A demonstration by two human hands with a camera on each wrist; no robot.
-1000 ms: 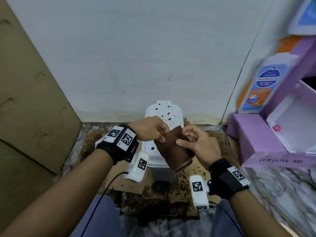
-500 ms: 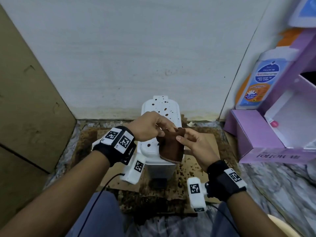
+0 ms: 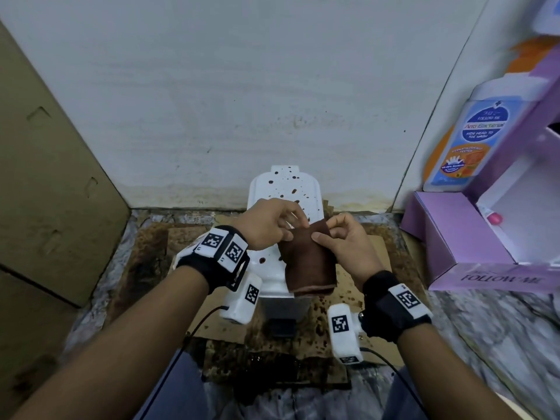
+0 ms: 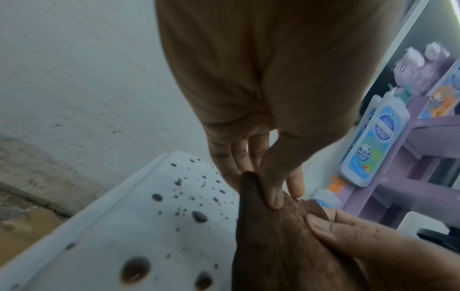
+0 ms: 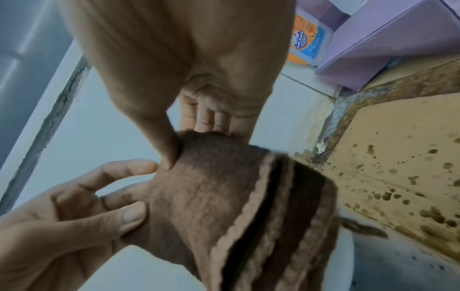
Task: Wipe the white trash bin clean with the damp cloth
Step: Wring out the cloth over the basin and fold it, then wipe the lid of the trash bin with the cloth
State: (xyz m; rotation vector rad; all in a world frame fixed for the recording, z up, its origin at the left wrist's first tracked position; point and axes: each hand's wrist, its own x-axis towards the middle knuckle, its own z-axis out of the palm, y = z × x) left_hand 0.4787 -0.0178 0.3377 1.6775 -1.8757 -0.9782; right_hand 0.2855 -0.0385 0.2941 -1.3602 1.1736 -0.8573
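A small white trash bin [image 3: 283,189] stands against the wall, its lid [image 4: 139,212] speckled with brown spots. Above the lid hangs a folded brown cloth [image 3: 307,263], held by its top edge with both hands. My left hand [image 3: 272,225] pinches the cloth's upper left corner between thumb and fingers [image 4: 272,189]. My right hand [image 3: 342,237] pinches the upper right corner, its thumb [image 5: 166,149] pressed on the cloth [image 5: 224,196]. The folded layers of the cloth [image 4: 281,246] hang down over the bin's front.
The bin stands on stained cardboard [image 3: 375,253] spread over a wet, dirty floor. A tall brown carton [image 3: 45,177] leans at the left. At the right are a purple box [image 3: 472,247] and a blue-labelled bottle [image 3: 472,140]. A white wall [image 3: 242,86] is behind.
Both hands have shifted the cloth upward and spread its top edge wider over the bin lid; the cloth now hangs flatter and squarer than a second ago.
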